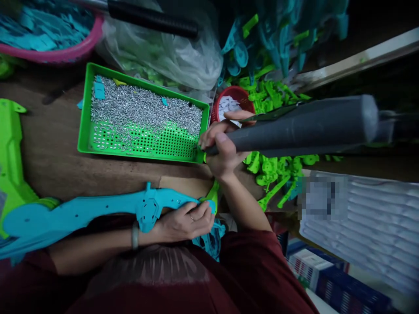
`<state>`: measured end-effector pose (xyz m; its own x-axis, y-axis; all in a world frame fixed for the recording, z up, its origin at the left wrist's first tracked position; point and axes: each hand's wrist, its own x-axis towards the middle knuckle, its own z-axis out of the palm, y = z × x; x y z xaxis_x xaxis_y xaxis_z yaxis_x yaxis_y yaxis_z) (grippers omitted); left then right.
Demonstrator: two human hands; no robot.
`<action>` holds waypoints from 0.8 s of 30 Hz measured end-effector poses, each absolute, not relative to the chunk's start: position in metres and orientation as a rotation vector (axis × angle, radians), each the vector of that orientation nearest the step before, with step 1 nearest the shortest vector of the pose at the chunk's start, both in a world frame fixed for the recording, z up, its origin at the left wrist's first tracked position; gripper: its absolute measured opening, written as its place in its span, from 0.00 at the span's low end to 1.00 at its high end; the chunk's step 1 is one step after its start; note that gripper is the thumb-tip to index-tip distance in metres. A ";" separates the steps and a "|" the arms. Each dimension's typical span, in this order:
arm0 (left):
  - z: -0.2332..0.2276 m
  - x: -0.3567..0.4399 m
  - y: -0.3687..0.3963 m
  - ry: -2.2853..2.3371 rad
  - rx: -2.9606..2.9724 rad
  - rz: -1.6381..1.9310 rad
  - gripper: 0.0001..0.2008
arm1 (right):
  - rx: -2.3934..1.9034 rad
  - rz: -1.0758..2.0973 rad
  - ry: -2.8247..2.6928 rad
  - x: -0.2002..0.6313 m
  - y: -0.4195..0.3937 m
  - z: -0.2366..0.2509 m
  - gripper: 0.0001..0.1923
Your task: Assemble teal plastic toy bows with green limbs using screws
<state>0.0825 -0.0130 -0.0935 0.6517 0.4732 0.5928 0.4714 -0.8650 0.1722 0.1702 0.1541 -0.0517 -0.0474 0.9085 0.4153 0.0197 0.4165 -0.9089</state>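
Note:
My right hand (224, 150) is wrapped round a grey power screwdriver (301, 126), which lies nearly level and points left. Its tip is near the right end of a green tray (83, 109); I cannot see whether it carries a screw. Small silver screws (140, 102) fill much of that tray. Below, my left hand (188, 221) grips the right end of a long blue plastic part (111, 206). A small green plastic piece (213, 192) meets the blue part at my left fingertips. At the far left, the blue part joins a larger green plastic part (11, 161).
A red basket (214, 111) with white pieces stands right of the tray. Several green parts (275, 170) are heaped on the right. Behind are a plastic bag (196, 61) and a pink basin (94, 37) of blue parts. A black-handled tool (150, 19) reaches across the top.

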 end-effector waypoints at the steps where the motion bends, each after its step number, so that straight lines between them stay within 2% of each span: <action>1: -0.094 0.083 -0.012 0.814 2.852 1.027 0.13 | -0.887 0.911 -1.423 0.172 0.153 -0.053 0.11; 8: -0.096 0.085 -0.010 0.788 2.799 1.086 0.15 | -0.847 0.991 -1.410 0.175 0.152 -0.055 0.13; 16: -0.098 0.087 -0.014 0.754 2.888 1.106 0.16 | -0.865 0.924 -1.425 0.175 0.151 -0.059 0.14; 21: -0.096 0.086 -0.016 0.788 2.903 1.104 0.16 | -1.083 0.868 -1.459 0.177 0.149 -0.060 0.23; 24: -0.097 0.086 -0.016 0.806 2.907 1.100 0.16 | -1.015 0.856 -1.419 0.174 0.150 -0.069 0.23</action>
<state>0.0858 -0.0165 -0.0967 0.6397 0.4304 0.6368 0.4778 -0.8717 0.1092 0.1743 0.1502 -0.0691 0.0082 0.9305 0.3662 0.1102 0.3631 -0.9252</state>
